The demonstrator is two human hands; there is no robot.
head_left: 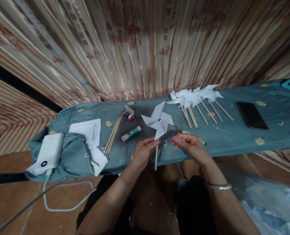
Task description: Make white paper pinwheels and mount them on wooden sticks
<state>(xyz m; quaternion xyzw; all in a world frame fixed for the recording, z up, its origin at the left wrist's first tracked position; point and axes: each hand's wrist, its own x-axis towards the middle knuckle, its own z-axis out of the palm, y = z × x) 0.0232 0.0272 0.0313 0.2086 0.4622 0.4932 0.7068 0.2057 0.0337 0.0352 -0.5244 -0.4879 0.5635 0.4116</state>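
Observation:
A white paper pinwheel (164, 121) on a wooden stick (156, 158) stands raised over the cloth. My left hand (146, 148) is closed around the stick just below the blades, with a small pin head at the pinwheel's centre. My right hand (189, 143) hovers to the right of the stick, apart from it, fingers loosely curled and with nothing visible in them. Just beyond its fingers lies a dark, thin tool (177, 128), partly hidden. A glue stick (131, 133) and a small open red box of pins (128, 114) lie left of the pinwheel.
Several finished pinwheels (196, 95) lie at the back right, beside a black phone (251, 115). Loose wooden sticks (112, 135), white paper pieces (97, 132) and a white power bank (52, 149) with a cable are at left. A pleated curtain (145, 49) hangs behind.

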